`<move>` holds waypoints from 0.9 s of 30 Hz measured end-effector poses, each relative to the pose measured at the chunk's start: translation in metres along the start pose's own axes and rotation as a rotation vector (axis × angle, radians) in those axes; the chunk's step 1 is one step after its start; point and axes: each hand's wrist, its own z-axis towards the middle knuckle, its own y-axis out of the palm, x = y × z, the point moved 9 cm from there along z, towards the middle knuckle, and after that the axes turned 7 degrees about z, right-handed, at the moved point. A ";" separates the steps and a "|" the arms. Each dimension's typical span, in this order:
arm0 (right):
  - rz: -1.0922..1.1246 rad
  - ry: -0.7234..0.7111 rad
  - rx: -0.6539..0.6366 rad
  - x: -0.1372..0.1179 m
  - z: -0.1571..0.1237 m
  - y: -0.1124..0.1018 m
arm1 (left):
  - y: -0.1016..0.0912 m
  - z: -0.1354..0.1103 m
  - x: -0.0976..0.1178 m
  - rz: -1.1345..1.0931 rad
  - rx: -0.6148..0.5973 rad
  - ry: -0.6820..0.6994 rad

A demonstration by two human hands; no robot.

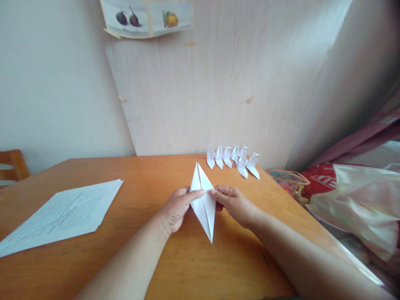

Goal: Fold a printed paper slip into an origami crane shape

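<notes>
A white sheet of paper folded into a long diamond (204, 210) is held up over the table, with a crease line running down its middle. My left hand (178, 206) grips its left edge, thumb pressed on the front face and fingers hidden behind. On the right edge, my right hand (233, 202) pinches it the same way, its thumb close to the other thumb. The lower tip of the diamond points down toward me. Several folded white paper figures (227, 157) stand at the far right of the table.
A stack of printed sheets (71, 212) lies on the wooden table (131, 246) at left. Plastic bags (353, 204) crowd the right edge. A wooden chair (14, 164) is at far left, and fruit pictures (148, 18) hang on the back panel.
</notes>
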 end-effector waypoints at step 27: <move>0.099 0.206 -0.087 0.027 -0.008 0.027 | -0.037 0.003 0.012 -0.051 0.386 0.133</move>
